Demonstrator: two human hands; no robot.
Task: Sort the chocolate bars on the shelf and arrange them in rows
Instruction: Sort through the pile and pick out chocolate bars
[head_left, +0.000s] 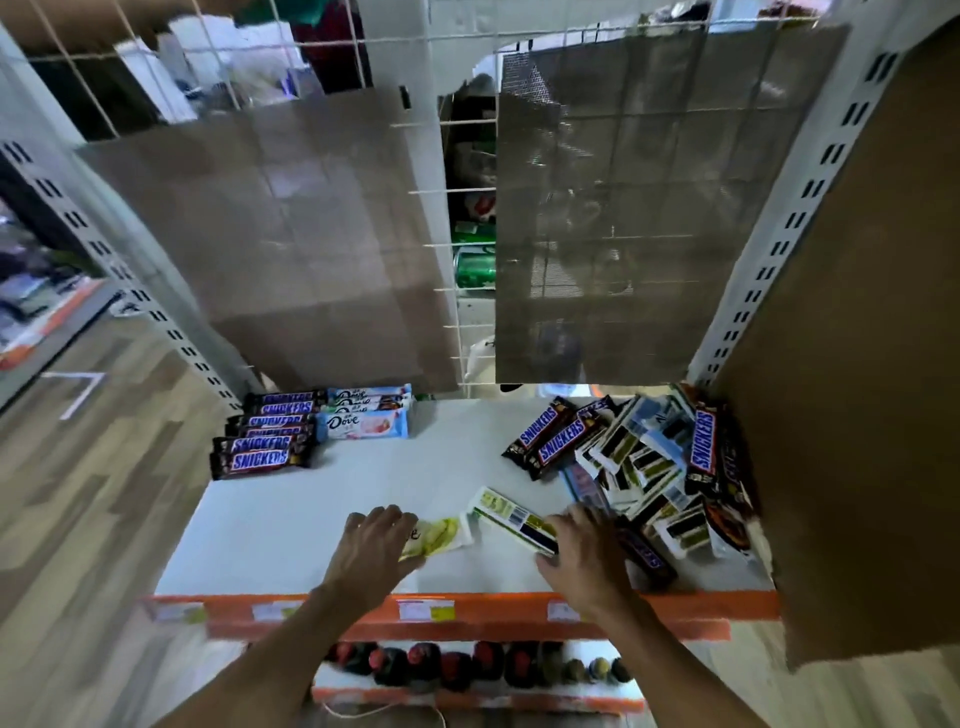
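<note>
Chocolate bars lie in a loose pile at the far right of a white shop shelf, while sorted Snickers bars and Dove bars sit in rows at the far left. Two more bars lie near the front edge.

A person reaches in with both arms from the near side. The left hand is palm down, its fingers spread and bent over the near-left end of a pale green bar. The right hand covers the near end of a white bar, thumb at its corner and fingertips reaching toward the pile. Motion blur hides whether either grip has closed on its bar or merely rests on it.

The risks look plain. Both bars lie close to the orange front lip, so a push rather than a firm hold could slide one off onto the bottles on the shelf below. The pile leans against a cardboard panel at the right, and a knock from the right hand could send the stacked bars sliding. A loose hold on a slick wrapper could also drop a bar short of its row.
</note>
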